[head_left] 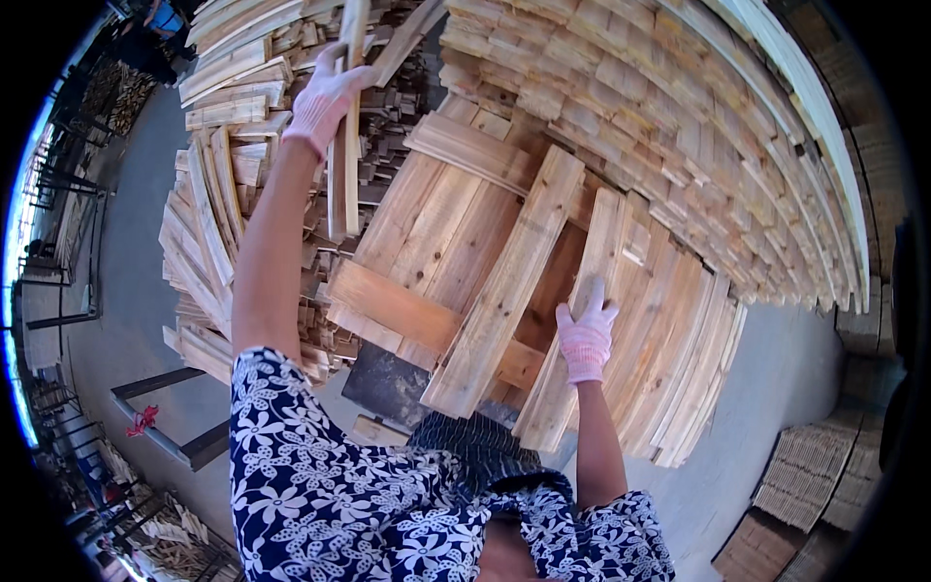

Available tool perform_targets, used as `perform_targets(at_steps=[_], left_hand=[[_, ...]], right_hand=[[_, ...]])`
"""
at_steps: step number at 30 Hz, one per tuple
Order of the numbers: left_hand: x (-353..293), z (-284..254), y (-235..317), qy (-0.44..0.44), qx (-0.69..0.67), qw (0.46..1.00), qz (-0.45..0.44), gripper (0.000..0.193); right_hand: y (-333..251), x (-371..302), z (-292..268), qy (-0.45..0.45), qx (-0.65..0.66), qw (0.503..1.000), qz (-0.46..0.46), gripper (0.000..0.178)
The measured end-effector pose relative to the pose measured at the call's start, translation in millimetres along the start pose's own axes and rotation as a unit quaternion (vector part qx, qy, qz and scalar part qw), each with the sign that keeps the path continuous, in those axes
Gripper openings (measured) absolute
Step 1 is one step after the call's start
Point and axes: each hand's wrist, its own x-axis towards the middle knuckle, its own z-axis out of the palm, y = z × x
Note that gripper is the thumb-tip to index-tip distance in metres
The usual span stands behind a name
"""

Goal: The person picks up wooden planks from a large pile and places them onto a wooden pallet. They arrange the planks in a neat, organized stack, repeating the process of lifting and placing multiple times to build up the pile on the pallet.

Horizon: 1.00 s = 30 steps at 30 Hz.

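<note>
Beneath the right hand (586,338) — fingers spread — lies a pale plank (593,254).

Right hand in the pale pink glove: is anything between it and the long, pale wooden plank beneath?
Nothing visible is: the right hand rests directly on the long, pale wooden plank. A similar pale plank lies leftward, across a gap.

Left hand (325,105), right hand (585,339): two, both gloved. Wood strips (339,189) at left hand: one or two, can't tell. Slanted board (506,286) at centre: one. Touched board (545,400) at right hand: one. Tall stack (621,112): one. Red object (143,420): one. Scrap pieces (199,247): too many to count.
</note>
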Motion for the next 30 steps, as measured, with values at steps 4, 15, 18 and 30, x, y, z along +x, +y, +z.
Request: perform_targets(at_steps=[4,15,18,30], left_hand=[[-144.4,16.1,-20.5,-0.032,-0.094,0.994,-0.041,0.084],[-279.8,196.5,-1.7,-0.160,0.344,0.922,0.076,0.086],[-269.4,218.7,4.7,-0.189,0.403,0.895,0.033,0.092],[-301.8,197.0,31.8,-0.210,0.171,0.961,0.059,0.095]], right_hand=[[1.1,-2.9,0.3,-0.009,0.013,0.999,0.032,0.088],[12.4,5.0,-31.6,-0.080,0.149,0.985,0.017,0.095],[60.0,15.9,-28.0,-0.063,0.254,0.965,-0.034,0.097],[248.3,104.2,-180.5,-0.148,-0.207,0.933,-0.256,0.099]])
